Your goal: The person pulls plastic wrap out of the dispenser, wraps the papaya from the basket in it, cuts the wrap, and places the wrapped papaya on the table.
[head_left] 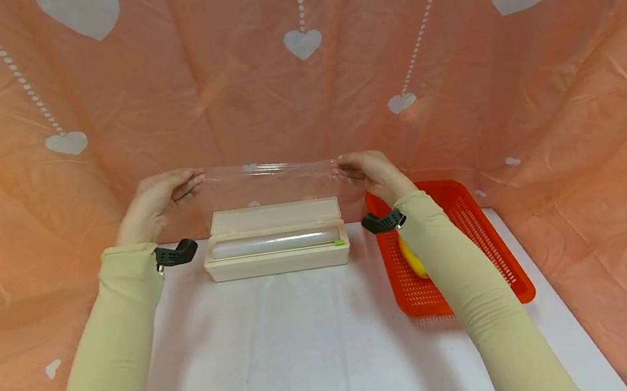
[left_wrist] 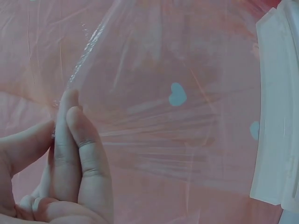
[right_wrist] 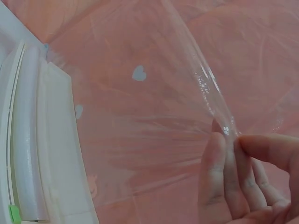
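A clear sheet of plastic wrap (head_left: 272,181) is stretched between both hands, above and behind the open cream dispenser box (head_left: 278,265). My left hand (head_left: 160,200) pinches the sheet's left corner between thumb and fingers, and creases fan out from the grip in the left wrist view. At the opposite corner my right hand (head_left: 370,171) pinches the film the same way. Inside the box lies the wrap roll (head_left: 275,243), with its lid (head_left: 275,216) tipped back. A small green cutter slider (head_left: 339,242) sits at the box's right end.
To the right, under my right forearm, stands a red-orange perforated basket (head_left: 424,297) holding a yellow fruit (head_left: 412,258), mostly covered by the sleeve. A white table (head_left: 293,352) stretches in front of the box. Pink cloth with hearts (head_left: 255,83) hangs behind and at the sides.
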Motion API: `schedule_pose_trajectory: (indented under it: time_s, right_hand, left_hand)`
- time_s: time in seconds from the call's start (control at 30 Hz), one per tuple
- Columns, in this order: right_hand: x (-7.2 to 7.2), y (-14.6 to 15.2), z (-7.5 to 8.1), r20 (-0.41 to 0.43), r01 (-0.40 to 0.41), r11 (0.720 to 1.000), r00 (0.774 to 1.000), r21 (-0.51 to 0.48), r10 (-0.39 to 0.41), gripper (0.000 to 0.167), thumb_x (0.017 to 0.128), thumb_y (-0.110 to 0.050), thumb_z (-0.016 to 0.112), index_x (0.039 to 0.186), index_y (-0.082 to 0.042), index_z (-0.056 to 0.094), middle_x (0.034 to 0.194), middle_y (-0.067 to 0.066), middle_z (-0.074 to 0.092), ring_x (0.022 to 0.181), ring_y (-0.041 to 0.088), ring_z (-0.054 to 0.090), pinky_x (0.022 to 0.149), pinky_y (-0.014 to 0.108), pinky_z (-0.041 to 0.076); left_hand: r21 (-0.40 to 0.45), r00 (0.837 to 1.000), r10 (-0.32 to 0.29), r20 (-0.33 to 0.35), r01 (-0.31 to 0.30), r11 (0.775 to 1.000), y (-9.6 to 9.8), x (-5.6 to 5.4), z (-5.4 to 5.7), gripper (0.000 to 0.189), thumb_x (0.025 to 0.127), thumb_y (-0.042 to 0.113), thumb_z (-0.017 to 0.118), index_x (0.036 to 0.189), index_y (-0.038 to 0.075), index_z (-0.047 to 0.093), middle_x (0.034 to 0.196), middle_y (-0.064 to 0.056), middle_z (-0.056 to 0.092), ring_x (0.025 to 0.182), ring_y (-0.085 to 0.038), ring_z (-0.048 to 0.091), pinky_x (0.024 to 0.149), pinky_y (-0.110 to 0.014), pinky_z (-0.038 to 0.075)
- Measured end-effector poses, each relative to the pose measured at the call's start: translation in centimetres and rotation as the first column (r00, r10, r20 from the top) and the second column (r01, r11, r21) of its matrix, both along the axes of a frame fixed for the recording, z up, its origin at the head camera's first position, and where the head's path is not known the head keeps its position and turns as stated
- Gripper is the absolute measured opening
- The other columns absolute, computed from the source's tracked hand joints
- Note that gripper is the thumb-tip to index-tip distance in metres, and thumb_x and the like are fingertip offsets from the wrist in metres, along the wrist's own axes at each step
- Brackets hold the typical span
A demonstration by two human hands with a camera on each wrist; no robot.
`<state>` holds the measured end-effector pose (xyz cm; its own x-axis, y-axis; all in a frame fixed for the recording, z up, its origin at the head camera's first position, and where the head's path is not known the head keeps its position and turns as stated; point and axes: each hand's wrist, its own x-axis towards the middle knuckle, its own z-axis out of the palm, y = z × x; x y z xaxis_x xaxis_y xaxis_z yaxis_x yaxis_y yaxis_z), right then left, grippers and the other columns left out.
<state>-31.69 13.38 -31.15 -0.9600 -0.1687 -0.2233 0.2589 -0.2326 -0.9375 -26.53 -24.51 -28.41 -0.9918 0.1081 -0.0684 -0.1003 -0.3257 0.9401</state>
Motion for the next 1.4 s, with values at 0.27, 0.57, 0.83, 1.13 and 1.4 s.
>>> schedule_pose_trajectory:
  time_s: [0.27, 0.57, 0.83, 1.13, 1.4]
  right_hand:
    - [0.0, -0.4, 0.5, -0.038, -0.001, 1.000, 0.999, 0.011, 0.002, 0.030, 0.094, -0.013, 0.062, 0.120, 0.003, 0.062, 0.101, 0.012, 0.069, 0.088, 0.021, 0.069, 0.100, 0.040, 0.044]
    - [-0.2, -0.2, 0.5, -0.071, -0.022, 1.000, 0.997, -0.011, 0.021, 0.032, 0.095, -0.012, 0.061, 0.121, 0.005, 0.060, 0.103, 0.013, 0.068, 0.087, 0.020, 0.069, 0.102, 0.042, 0.041]
    - [-0.3, -0.2, 0.7, -0.083, 0.001, 1.000, 0.997, -0.028, -0.003, 0.032, 0.093, -0.013, 0.063, 0.120, 0.005, 0.062, 0.103, 0.012, 0.068, 0.088, 0.020, 0.067, 0.095, 0.036, 0.048]
    - [-0.6, -0.2, 0.9, -0.107, 0.015, 0.996, 0.994, -0.088, -0.025, 0.035, 0.094, -0.011, 0.062, 0.123, 0.007, 0.058, 0.100, 0.012, 0.068, 0.085, 0.019, 0.067, 0.087, 0.032, 0.053]
    - [-0.7, 0.0, 0.9, -0.114, 0.022, 0.994, 0.993, -0.107, -0.034, 0.023, 0.093, -0.013, 0.064, 0.110, 0.002, 0.066, 0.102, 0.013, 0.068, 0.088, 0.020, 0.067, 0.088, 0.032, 0.052]
  left_hand:
    - [0.096, 1.000, 0.024, 0.008, -0.025, 0.995, 0.0, -0.2, 0.1, 0.016, 0.094, 0.003, 0.059, 0.104, 0.001, 0.071, 0.097, -0.009, 0.072, 0.094, -0.017, 0.068, 0.094, -0.029, 0.048]
    - [0.092, 0.999, 0.029, -0.022, -0.027, 0.995, 0.1, -0.5, 0.1, 0.022, 0.094, 0.003, 0.059, 0.114, -0.003, 0.065, 0.099, -0.009, 0.072, 0.094, -0.016, 0.068, 0.096, -0.030, 0.047]
    - [0.065, 0.998, 0.024, -0.053, -0.020, 0.998, 0.3, -0.7, 0.3, 0.021, 0.095, 0.006, 0.058, 0.112, -0.001, 0.066, 0.101, -0.008, 0.071, 0.097, -0.015, 0.067, 0.097, -0.030, 0.045]
    - [0.144, 0.998, 0.052, -0.038, -0.046, 0.988, 0.7, -0.7, 0.8, 0.015, 0.094, 0.004, 0.058, 0.104, 0.002, 0.070, 0.100, -0.008, 0.071, 0.094, -0.016, 0.068, 0.090, -0.028, 0.051]
    - [0.170, 0.997, 0.067, -0.032, -0.061, 0.984, 0.9, -0.7, 1.0, 0.017, 0.094, 0.004, 0.059, 0.107, 0.003, 0.069, 0.106, -0.009, 0.070, 0.097, -0.016, 0.067, 0.088, -0.027, 0.051]
